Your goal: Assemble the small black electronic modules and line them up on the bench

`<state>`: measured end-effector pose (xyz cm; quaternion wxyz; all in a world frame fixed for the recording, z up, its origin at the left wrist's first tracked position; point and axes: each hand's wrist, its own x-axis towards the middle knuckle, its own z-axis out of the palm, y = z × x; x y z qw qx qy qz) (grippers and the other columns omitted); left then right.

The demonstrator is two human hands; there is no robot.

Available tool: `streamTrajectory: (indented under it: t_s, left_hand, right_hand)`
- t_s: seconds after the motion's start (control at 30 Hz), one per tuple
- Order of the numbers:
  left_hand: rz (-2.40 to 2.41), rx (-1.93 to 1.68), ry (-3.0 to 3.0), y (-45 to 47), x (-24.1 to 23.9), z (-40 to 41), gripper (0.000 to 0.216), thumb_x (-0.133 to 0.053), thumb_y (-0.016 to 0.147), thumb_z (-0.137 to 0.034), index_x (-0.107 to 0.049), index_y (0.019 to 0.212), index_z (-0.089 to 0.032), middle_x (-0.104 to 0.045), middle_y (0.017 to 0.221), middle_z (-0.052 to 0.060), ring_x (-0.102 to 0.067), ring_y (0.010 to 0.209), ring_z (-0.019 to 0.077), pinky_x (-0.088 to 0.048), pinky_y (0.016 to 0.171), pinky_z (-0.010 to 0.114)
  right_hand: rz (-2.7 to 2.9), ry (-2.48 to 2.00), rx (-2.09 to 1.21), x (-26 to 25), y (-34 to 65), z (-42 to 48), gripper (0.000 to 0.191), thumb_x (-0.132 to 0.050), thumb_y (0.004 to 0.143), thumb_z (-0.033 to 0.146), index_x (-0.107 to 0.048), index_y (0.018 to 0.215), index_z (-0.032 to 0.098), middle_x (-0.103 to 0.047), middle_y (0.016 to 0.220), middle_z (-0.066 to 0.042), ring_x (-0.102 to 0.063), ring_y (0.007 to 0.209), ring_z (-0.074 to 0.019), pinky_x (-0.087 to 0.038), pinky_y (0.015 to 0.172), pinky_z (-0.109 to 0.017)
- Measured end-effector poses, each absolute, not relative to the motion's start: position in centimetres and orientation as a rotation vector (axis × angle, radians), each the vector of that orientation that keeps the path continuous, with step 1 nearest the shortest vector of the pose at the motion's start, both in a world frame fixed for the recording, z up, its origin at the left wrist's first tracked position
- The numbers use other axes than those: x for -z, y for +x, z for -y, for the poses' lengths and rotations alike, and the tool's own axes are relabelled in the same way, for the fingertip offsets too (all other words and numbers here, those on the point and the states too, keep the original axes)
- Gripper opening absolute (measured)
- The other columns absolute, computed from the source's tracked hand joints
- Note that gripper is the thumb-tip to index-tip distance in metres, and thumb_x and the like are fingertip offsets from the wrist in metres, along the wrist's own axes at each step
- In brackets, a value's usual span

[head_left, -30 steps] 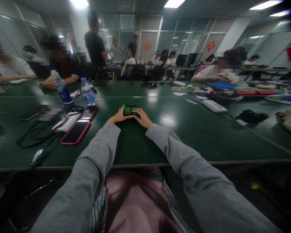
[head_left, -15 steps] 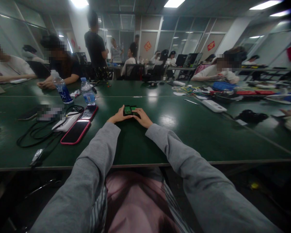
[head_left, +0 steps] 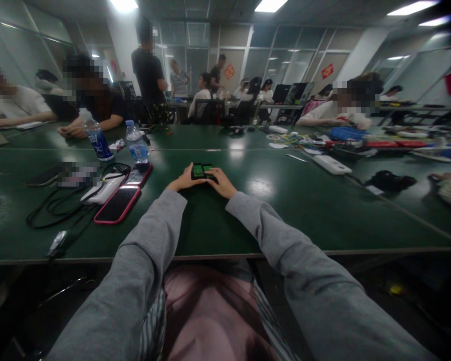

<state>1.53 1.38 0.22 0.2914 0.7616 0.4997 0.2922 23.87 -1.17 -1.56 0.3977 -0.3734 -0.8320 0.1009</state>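
A small black device with green screens (head_left: 200, 170) lies on the dark green table (head_left: 285, 200) straight ahead of me. My left hand (head_left: 184, 181) rests at its left side, fingers curled onto its edge. My right hand (head_left: 221, 183) lies at its right side with fingertips on the device. Both arms wear grey sleeves and reach out over the table's near edge. What the fingers do on the device is too small to make out.
To the left lie a pink-cased phone (head_left: 117, 204), a second phone (head_left: 138, 174), a white power bank (head_left: 101, 190), black cables (head_left: 52, 205) and two water bottles (head_left: 136, 143). A white power strip (head_left: 331, 164) and clutter sit right. Other people sit around the table.
My hands and the device have not moved. People in the background have shifted slightly.
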Motion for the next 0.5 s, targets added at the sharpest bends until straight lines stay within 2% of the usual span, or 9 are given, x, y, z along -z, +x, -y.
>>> streamTrajectory:
  t_s: [0.5]
  left_hand:
    - [-1.352,-0.781,2.032,1.53,0.39,-1.96,0.139,-0.071,0.055,-0.079,-0.006,0.156,-0.008,-0.009,0.161,0.027,-0.013,0.150,0.0405,-0.019,0.120,0.049]
  right_hand:
    - [2.098,-0.929,-0.243,1.63,23.83,1.07,0.041,-0.050,0.095,0.050,-0.060,0.126,0.025,-0.048,0.130,-0.012,-0.048,0.127,-0.0261,-0.038,0.112,-0.052]
